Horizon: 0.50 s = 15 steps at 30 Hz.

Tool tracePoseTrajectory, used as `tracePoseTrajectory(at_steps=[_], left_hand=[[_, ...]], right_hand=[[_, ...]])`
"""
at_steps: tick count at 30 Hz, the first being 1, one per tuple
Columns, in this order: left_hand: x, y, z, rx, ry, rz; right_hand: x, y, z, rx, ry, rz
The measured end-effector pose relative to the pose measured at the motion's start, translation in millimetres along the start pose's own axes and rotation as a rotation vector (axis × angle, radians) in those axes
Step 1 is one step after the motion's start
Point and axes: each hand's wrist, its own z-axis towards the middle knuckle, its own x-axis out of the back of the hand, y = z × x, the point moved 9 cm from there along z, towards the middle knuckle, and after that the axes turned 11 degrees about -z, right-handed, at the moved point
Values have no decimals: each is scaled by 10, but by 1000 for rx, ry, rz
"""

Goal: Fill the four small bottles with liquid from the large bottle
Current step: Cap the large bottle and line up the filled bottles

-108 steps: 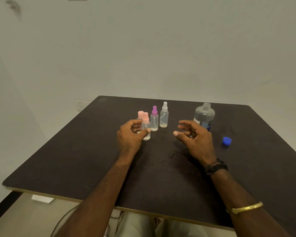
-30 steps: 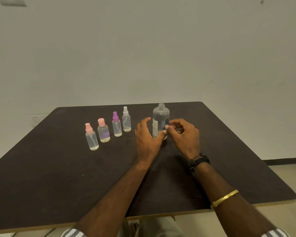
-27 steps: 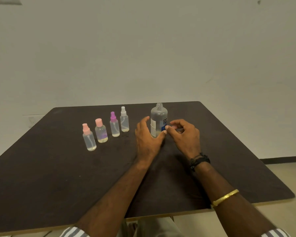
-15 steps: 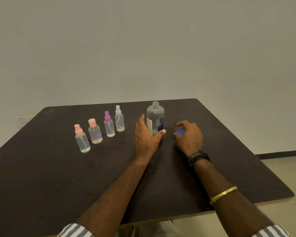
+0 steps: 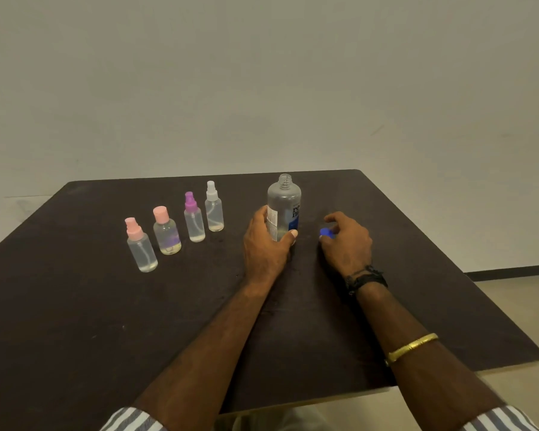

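The large clear bottle (image 5: 284, 206) stands upright and uncapped on the dark table (image 5: 75, 306). My left hand (image 5: 266, 244) is wrapped around its lower part. My right hand (image 5: 347, 241), just to the right, pinches the small blue cap (image 5: 325, 233) low over the table. Left of them stand the small bottles in a slanted row: a pink-sprayer bottle (image 5: 140, 247), a pink-capped bottle (image 5: 166, 231), a purple-sprayer bottle (image 5: 193, 217) and a white-sprayer bottle (image 5: 213, 206). All carry their tops and hold a little liquid.
The table's right edge (image 5: 448, 275) drops to a pale floor, and its near edge runs under my forearms. A plain wall rises behind the table.
My right hand has moved a little away from the large bottle to the right, with the blue cap in its fingers. My left hand keeps its hold on the bottle.
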Motion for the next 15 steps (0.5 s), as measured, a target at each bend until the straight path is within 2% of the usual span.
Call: tracePoseTrajectory(at_steps=[8,15], left_hand=[[5,-8,35,-14,9,-55],[10,-11,34,-15,4,-74]], right_hand=[[393,-386,-90,164,292,323],[756,-809,-144,272,410,571]])
